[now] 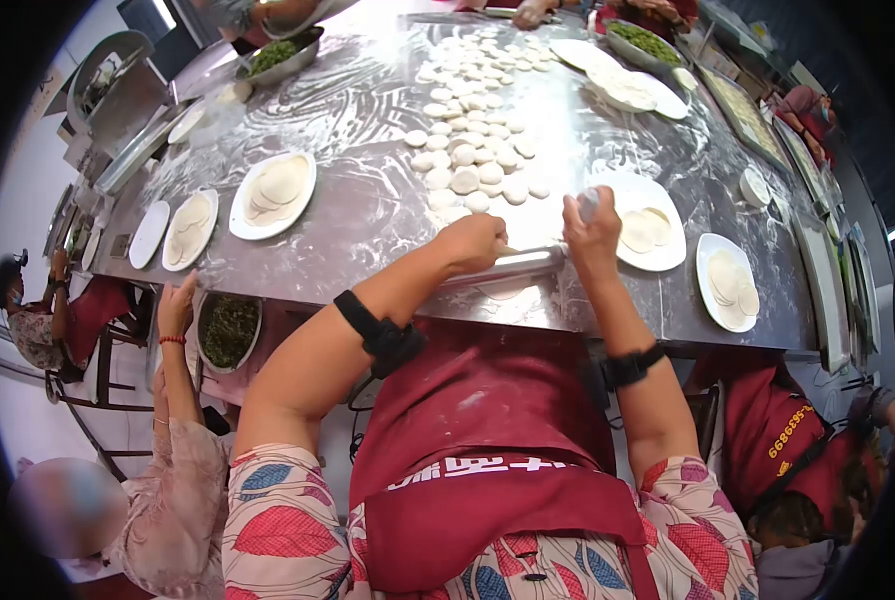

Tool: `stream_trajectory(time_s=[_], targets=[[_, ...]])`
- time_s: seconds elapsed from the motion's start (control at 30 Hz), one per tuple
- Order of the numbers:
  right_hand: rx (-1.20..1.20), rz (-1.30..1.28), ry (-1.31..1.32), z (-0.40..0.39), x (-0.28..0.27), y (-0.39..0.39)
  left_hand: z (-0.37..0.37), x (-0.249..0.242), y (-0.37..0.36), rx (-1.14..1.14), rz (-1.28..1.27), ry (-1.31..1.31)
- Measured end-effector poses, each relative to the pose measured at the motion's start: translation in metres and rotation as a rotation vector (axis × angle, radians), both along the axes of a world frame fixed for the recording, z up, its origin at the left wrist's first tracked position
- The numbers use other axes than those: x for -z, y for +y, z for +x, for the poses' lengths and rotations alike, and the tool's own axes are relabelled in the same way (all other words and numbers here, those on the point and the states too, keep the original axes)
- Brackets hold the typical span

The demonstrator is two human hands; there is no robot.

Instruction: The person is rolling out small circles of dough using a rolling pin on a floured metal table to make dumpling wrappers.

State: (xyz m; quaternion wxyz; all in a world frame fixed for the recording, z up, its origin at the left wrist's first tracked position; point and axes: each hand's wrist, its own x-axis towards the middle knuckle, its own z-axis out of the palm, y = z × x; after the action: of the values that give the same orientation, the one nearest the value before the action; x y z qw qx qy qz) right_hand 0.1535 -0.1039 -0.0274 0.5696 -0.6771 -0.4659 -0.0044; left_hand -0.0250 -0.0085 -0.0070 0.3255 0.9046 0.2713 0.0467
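Observation:
My left hand [473, 243] rests palm down on a thin rolling pin [523, 265] that lies across the near edge of the floured steel table [358, 200]. A flat round of dough [505, 291] shows just under the pin. My right hand [592, 237] is closed around a small whitish object at the pin's right end; I cannot tell exactly what it is. Several small dough pieces [473, 150] are scattered just beyond my hands.
White plates of rolled wrappers stand at the right [650, 233], far right [728, 283] and left [274, 193]. Bowls of green filling sit at the back left [280, 55], back right [646, 43] and beside a person seated at my left [230, 330]. More people sit around the table.

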Motion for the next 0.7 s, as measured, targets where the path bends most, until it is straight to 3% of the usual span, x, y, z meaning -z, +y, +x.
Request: stream_trajectory(time_s=[0.1, 0.23, 0.37, 0.47, 0.57, 0.63, 0.7], targets=[[0.018, 0.017, -0.015, -0.002, -0.001, -0.004, -0.001, 0.006, 0.002, -0.012, -0.011, 0.006], [-0.018, 0.033, 0.034, -0.022, 0.004, -0.072, -0.013, 0.003, -0.016, 0.011, 0.019, 0.0], [-0.088, 0.033, 0.203, -0.045, -0.003, -0.108, 0.008, 0.01, -0.01, 0.105, -0.179, -0.087], [-0.07, 0.045, 0.07, -0.042, -0.002, -0.107, 0.055, -0.004, -0.005, 0.192, -0.34, -0.09], [-0.092, 0.064, 0.086, -0.039, -0.007, -0.102, 0.114, -0.017, 0.007, 0.144, -0.644, -0.235], [-0.105, 0.071, 0.099, -0.037, -0.005, -0.099, 0.141, -0.027, 0.017, 0.055, -0.679, -0.407], [-0.124, 0.064, 0.126, -0.037, -0.004, -0.099, 0.15, -0.024, 0.033, -0.107, -0.312, -0.313]])
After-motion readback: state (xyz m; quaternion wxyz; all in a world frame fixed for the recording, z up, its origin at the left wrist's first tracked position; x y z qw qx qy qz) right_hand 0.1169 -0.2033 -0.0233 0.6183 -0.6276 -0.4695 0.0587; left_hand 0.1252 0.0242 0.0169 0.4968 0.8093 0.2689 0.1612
